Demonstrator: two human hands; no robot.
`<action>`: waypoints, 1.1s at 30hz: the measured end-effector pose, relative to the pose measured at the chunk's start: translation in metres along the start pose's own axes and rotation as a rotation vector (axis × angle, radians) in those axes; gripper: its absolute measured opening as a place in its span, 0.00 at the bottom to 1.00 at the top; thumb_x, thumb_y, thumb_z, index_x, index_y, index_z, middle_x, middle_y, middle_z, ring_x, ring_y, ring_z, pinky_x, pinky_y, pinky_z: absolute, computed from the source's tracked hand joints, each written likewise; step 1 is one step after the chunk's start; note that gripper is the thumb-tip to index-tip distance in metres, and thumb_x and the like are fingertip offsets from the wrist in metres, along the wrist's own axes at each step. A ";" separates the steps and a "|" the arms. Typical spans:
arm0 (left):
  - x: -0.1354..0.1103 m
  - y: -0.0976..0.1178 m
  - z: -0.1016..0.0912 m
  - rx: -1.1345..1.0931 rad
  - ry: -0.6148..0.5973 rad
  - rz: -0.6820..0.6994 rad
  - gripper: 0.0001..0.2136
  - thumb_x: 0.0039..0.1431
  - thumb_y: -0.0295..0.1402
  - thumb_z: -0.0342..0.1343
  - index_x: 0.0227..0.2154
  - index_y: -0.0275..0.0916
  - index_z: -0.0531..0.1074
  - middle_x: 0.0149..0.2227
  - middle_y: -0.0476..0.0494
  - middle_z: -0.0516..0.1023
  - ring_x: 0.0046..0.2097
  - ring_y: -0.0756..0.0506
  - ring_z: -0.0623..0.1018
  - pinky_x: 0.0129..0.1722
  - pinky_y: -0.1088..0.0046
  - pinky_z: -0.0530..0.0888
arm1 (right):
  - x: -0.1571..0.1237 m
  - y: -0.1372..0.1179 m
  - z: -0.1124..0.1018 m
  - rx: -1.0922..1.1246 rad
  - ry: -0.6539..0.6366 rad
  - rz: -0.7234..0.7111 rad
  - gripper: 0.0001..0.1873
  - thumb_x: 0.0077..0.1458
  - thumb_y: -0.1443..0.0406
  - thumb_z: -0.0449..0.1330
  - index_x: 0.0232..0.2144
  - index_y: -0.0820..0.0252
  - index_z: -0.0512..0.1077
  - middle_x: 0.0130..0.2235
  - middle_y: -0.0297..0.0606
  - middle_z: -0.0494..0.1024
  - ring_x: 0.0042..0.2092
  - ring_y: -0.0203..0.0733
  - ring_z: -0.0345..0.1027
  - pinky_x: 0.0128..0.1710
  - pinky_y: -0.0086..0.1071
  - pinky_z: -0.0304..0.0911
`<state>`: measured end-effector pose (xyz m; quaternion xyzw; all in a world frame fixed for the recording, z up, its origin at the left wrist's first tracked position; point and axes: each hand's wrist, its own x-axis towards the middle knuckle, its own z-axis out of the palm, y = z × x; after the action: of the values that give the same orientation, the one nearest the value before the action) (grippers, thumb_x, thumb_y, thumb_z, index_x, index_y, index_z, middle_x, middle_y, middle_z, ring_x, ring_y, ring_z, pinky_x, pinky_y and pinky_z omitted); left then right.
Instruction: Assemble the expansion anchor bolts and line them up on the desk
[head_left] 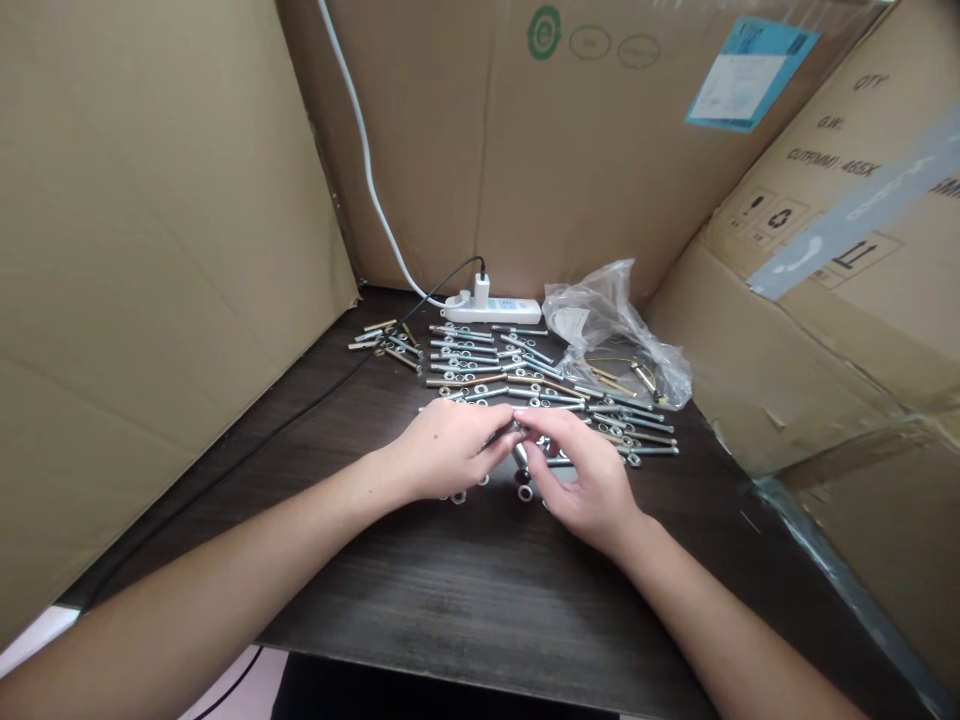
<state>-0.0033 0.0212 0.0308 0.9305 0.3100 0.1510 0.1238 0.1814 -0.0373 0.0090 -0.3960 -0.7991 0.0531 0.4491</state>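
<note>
My left hand (450, 450) and my right hand (583, 472) meet over the near side of a spread of metal hardware. Fingertips of both are pinched together around a small metal piece, mostly covered by the fingers, so its kind cannot be made out. Under and behind the hands lie rows of long bolts (465, 367), some silver and some brass-coloured, with nuts and washers between them. Close below the fingers, a washer (525, 493) and a nut (458, 497) rest on the dark table (450, 590). Parts beneath the palms are hidden.
Cardboard walls (420, 130) enclose the table on three sides. At the back stands a white power strip (517, 311) with a plugged-in charger. Its black cable (300, 408) crosses the left side. A clear plastic bag (600, 310) sits back right; another small pile (386, 340) lies left.
</note>
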 end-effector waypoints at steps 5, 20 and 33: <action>0.002 -0.008 0.003 -0.056 0.069 -0.026 0.11 0.65 0.38 0.44 0.31 0.38 0.66 0.29 0.50 0.74 0.28 0.50 0.71 0.27 0.75 0.60 | -0.002 0.000 0.000 0.043 -0.054 0.049 0.29 0.54 0.74 0.56 0.57 0.53 0.62 0.52 0.40 0.73 0.42 0.39 0.72 0.44 0.36 0.70; 0.006 -0.025 0.005 -0.184 0.254 -0.134 0.10 0.64 0.37 0.46 0.28 0.39 0.59 0.24 0.54 0.64 0.24 0.52 0.63 0.26 0.76 0.58 | -0.001 -0.004 0.009 -0.199 -0.373 0.067 0.06 0.57 0.66 0.57 0.37 0.59 0.72 0.35 0.40 0.75 0.40 0.46 0.65 0.42 0.42 0.65; 0.004 -0.020 0.003 -0.162 0.158 0.004 0.07 0.63 0.35 0.47 0.31 0.39 0.65 0.26 0.53 0.69 0.27 0.51 0.67 0.27 0.75 0.60 | -0.007 -0.002 0.028 -0.308 -0.490 0.053 0.07 0.56 0.65 0.58 0.37 0.60 0.74 0.37 0.42 0.74 0.43 0.48 0.63 0.45 0.43 0.64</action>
<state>-0.0102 0.0384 0.0227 0.9032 0.3038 0.2487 0.1736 0.1607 -0.0362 -0.0114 -0.4556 -0.8719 0.0370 0.1758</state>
